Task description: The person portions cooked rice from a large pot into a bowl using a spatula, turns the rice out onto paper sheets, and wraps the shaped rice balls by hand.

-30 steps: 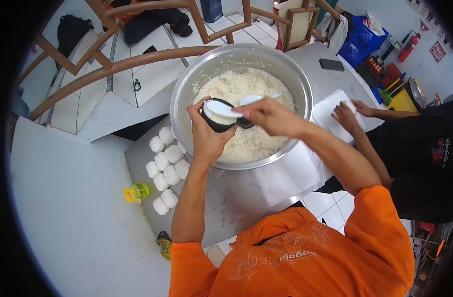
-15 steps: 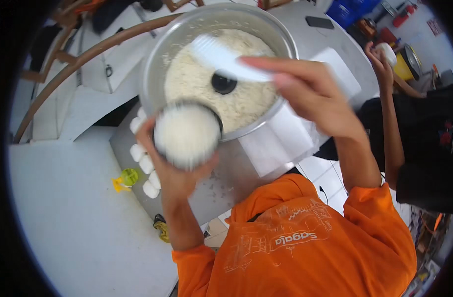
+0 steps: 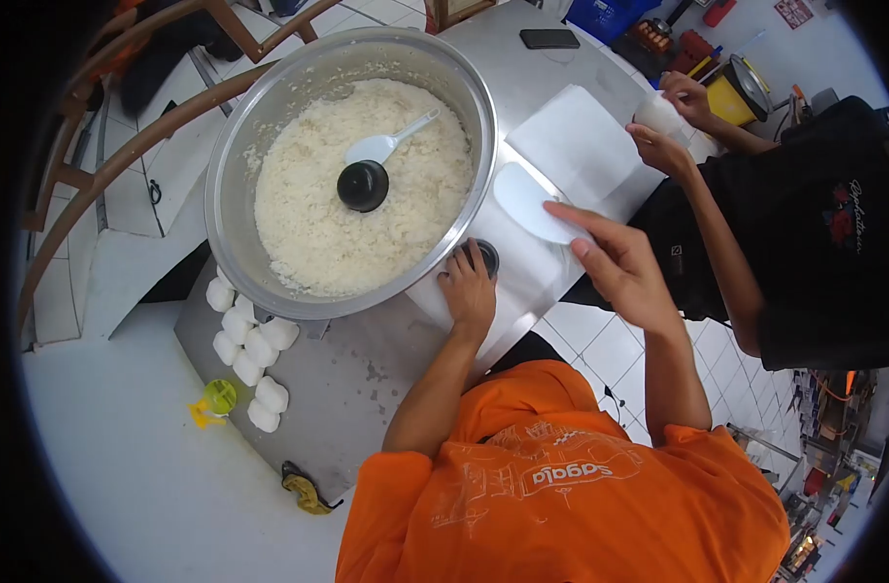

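Note:
My left hand (image 3: 469,291) is wrapped round a small black bowl (image 3: 484,257), which sits on the white paper (image 3: 522,277) beside the pot; the bowl's contents are hidden. Between the thumb and fingers of my right hand (image 3: 615,260) is a white rice paddle (image 3: 534,204), held above the paper. The large metal pot (image 3: 226,248) holds cooked rice (image 3: 304,204). On the rice lie a black round object (image 3: 363,186) and a white spoon (image 3: 375,149).
Several white wrapped bundles (image 3: 260,347) lie left of the pot, near a green and yellow bottle (image 3: 219,395). A phone (image 3: 549,39) rests at the table's back. A co-worker (image 3: 726,214) at the right holds a white bundle (image 3: 658,115).
My left hand has moved the black bowl from over the pot's edge down onto the paper at the right. My right hand and the paddle have moved right, away from the rice.

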`<act>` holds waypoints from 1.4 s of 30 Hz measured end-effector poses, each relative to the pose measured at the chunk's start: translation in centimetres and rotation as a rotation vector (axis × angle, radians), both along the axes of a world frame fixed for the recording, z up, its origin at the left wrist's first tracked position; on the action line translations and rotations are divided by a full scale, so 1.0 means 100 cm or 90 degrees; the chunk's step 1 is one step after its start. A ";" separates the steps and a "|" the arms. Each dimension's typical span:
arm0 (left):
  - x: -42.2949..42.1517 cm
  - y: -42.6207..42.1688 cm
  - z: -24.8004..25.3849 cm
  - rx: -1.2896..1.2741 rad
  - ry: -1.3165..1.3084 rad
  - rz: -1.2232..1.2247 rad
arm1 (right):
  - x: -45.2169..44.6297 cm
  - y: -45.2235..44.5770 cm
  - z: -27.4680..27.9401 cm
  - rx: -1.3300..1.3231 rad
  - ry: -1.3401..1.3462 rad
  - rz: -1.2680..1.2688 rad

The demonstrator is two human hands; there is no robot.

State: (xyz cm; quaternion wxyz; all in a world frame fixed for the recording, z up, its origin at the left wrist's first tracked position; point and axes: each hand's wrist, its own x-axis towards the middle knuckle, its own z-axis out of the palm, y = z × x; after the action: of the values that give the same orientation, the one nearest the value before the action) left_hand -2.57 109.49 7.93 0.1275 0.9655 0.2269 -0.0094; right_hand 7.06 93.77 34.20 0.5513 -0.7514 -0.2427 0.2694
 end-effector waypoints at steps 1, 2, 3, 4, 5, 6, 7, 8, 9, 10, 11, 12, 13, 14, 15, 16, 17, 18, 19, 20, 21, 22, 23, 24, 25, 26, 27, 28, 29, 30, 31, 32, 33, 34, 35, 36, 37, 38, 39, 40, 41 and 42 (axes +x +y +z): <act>0.003 0.000 -0.001 0.007 -0.005 0.008 | -0.004 -0.001 -0.002 -0.011 -0.015 -0.007; 0.009 0.003 0.000 -0.001 -0.012 0.007 | -0.008 -0.003 -0.017 0.001 -0.015 -0.048; 0.004 0.003 0.001 -0.012 -0.008 0.003 | -0.012 -0.004 -0.031 0.014 -0.015 -0.088; -0.001 0.004 0.002 -0.021 -0.006 0.002 | -0.016 -0.006 -0.046 0.027 -0.017 -0.128; -0.003 0.005 0.000 -0.009 -0.028 0.007 | -0.016 -0.002 -0.071 0.016 -0.033 -0.189; -0.005 0.006 0.000 -0.019 -0.023 0.004 | -0.017 -0.005 -0.114 -0.022 -0.093 -0.228; -0.008 0.006 0.000 -0.031 -0.015 0.001 | -0.018 -0.007 -0.156 -0.063 -0.150 -0.269; -0.007 0.007 0.001 -0.041 -0.012 -0.002 | -0.020 -0.010 -0.191 -0.175 -0.192 -0.246; -0.012 0.006 0.002 -0.061 -0.013 -0.013 | -0.022 -0.012 -0.224 -0.285 -0.236 -0.219; -0.022 0.005 0.001 -0.077 -0.016 -0.020 | -0.031 -0.014 -0.238 -0.436 -0.215 -0.148; -0.034 0.005 0.000 -0.091 -0.013 -0.026 | -0.043 -0.015 -0.251 -0.435 -0.251 -0.133; -0.047 0.005 0.000 -0.104 -0.020 -0.019 | -0.058 -0.016 -0.254 -0.437 -0.281 -0.124; -0.062 0.001 0.001 -0.121 -0.024 -0.015 | -0.070 -0.020 -0.257 -0.461 -0.285 -0.093; -0.070 -0.002 0.004 -0.142 -0.028 -0.011 | -0.077 -0.024 -0.263 -0.454 -0.313 -0.058; -0.076 -0.004 0.008 -0.150 -0.058 -0.003 | -0.086 -0.030 -0.273 -0.448 -0.336 -0.021; -0.080 -0.004 0.010 -0.154 -0.055 -0.001 | -0.097 -0.037 -0.283 -0.441 -0.356 0.020; -0.081 -0.002 0.012 -0.158 -0.051 0.001 | -0.102 -0.038 -0.282 -0.494 -0.302 0.042; -0.079 0.002 0.014 -0.160 -0.049 0.004 | -0.104 -0.037 -0.280 -0.501 -0.299 0.040; -0.075 0.002 0.016 -0.174 -0.047 0.013 | -0.104 -0.036 -0.277 -0.508 -0.297 0.040; -0.075 0.005 0.014 -0.181 -0.056 -0.001 | -0.103 -0.034 -0.274 -0.515 -0.299 0.038; -0.075 0.008 0.012 -0.187 -0.067 -0.017 | -0.102 -0.032 -0.269 -0.527 -0.280 0.041; -0.071 0.012 0.012 -0.190 -0.085 -0.037 | -0.101 -0.032 -0.272 -0.510 -0.288 0.039; -0.070 0.017 0.012 -0.206 -0.087 -0.042 | -0.099 -0.032 -0.275 -0.494 -0.296 0.036; -0.072 0.020 0.012 -0.202 -0.090 -0.066 | -0.102 -0.034 -0.277 -0.478 -0.301 0.035; -0.073 0.025 0.012 -0.196 -0.095 -0.088 | -0.104 -0.036 -0.279 -0.477 -0.304 0.035; -0.072 0.029 0.016 -0.188 -0.101 -0.110 | -0.105 -0.036 -0.278 -0.474 -0.308 0.035; -0.068 0.030 0.022 -0.203 -0.103 -0.091 | -0.102 -0.034 -0.276 -0.469 -0.316 0.033; -0.069 0.028 0.027 -0.219 -0.099 -0.074 | -0.101 -0.035 -0.274 -0.478 -0.289 0.030; -0.071 0.028 0.037 -0.234 -0.095 -0.055 | -0.102 -0.032 -0.263 -0.485 -0.262 0.029; -0.075 0.031 0.047 -0.257 -0.117 -0.050 | -0.102 -0.028 -0.257 -0.491 -0.235 0.033; -0.080 0.033 0.058 -0.281 -0.138 -0.046 | -0.103 -0.028 -0.260 -0.455 -0.252 0.016; -0.084 0.034 0.069 -0.308 -0.160 -0.042 | -0.103 -0.031 -0.262 -0.423 -0.269 -0.001; -0.093 0.035 0.083 -0.349 -0.188 -0.019 | -0.103 -0.035 -0.262 -0.391 -0.285 -0.017; -0.106 0.039 0.096 -0.388 -0.216 0.007 | -0.100 -0.038 -0.261 -0.367 -0.264 -0.052; -0.122 0.045 0.107 -0.426 -0.241 0.032 | -0.100 -0.042 -0.257 -0.342 -0.239 -0.088; -0.138 0.054 0.112 -0.466 -0.265 0.052 | -0.099 -0.046 -0.256 -0.319 -0.212 -0.124; -0.159 0.062 0.115 -0.509 -0.284 0.071 | -0.095 -0.051 -0.264 -0.261 -0.243 -0.152; -0.179 0.069 0.119 -0.553 -0.301 0.090 | -0.093 -0.043 -0.240 -0.304 -0.222 -0.154; -0.196 0.073 0.128 -0.582 -0.303 0.085 | -0.087 -0.040 -0.236 -0.285 -0.232 -0.166; -0.210 0.078 0.140 -0.609 -0.308 0.079 | -0.080 -0.036 -0.233 -0.263 -0.244 -0.180; -0.217 0.084 0.155 -0.633 -0.314 0.070 | -0.074 -0.028 -0.223 -0.202 -0.230 -0.206; -0.218 0.091 0.172 -0.639 -0.362 0.057 | -0.067 -0.018 -0.211 -0.138 -0.217 -0.229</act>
State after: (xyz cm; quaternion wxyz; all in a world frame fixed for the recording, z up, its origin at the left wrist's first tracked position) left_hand -24.41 118.63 25.17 0.6263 0.7407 0.1918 0.1489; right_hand 0.32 91.92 13.07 0.4581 -0.8714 -0.1645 0.0613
